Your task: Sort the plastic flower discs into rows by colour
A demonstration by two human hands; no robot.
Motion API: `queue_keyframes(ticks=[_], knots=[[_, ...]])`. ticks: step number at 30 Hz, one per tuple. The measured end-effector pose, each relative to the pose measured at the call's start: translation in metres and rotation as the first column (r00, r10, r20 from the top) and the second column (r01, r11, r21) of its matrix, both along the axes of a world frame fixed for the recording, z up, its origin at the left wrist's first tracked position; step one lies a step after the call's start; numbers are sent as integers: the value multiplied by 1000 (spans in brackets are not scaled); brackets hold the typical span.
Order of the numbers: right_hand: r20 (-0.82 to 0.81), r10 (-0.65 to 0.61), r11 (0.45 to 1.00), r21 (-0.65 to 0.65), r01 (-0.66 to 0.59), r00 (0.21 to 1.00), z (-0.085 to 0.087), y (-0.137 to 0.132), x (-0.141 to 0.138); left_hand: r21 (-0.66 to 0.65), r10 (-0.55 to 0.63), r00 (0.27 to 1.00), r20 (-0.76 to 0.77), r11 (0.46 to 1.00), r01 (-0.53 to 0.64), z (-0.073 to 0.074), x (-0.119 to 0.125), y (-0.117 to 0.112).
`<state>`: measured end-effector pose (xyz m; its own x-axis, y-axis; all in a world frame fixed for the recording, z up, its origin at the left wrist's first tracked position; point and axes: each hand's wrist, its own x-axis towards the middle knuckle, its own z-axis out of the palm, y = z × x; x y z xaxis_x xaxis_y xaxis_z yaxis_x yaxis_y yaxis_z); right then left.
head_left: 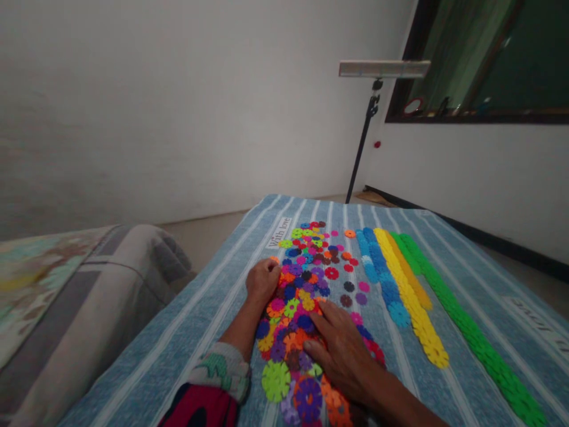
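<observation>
A long heap of colourful notched plastic discs [291,308] runs down the middle of the cloth. At its left edge is my left hand [263,281], fingers curled in; whatever they may hold is hidden. My right hand [340,347] lies over the near right part of the heap, thumb and fingers apart, touching discs. Near my wrists are a lime green disc [276,381] and a purple disc [308,398]. Right of the heap lie overlapping rows of discs: a blue row [386,279], a yellow row [411,296], a shorter orange-yellow row [413,276] and a long green row [471,326].
Blue striped cloth [213,320] covers the work surface. A few loose discs, one of them black [349,286], lie between heap and rows. A draped grey cloth [120,290] is at the left. Behind stands a light panel [384,69] on a black pole [361,148].
</observation>
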<state>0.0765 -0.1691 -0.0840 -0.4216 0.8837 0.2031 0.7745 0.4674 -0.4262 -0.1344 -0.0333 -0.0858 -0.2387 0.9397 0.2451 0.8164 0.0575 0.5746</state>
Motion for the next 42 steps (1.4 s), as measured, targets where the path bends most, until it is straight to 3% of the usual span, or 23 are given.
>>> queue_keyframes(ticks=[13,25,31,37,42], knots=[[-46,89,991,-92,-93,995,19,-7,-1,-15,4,1000,-6,1000,-4,3,3,-2],[20,84,973,-216,-77,996,27,-1,23,-15,20,1000,3,1000,-20,1,8,-3],[95,172,968,-201,-150,980,31,-1,29,-14,24,1000,13,1000,-24,1,9,-2],[61,100,981,-175,-88,993,24,14,41,-24,24,999,23,999,-24,2,10,-3],[78,77,986,-155,-64,994,30,15,53,-34,23,1000,8,999,-22,5,10,-3]])
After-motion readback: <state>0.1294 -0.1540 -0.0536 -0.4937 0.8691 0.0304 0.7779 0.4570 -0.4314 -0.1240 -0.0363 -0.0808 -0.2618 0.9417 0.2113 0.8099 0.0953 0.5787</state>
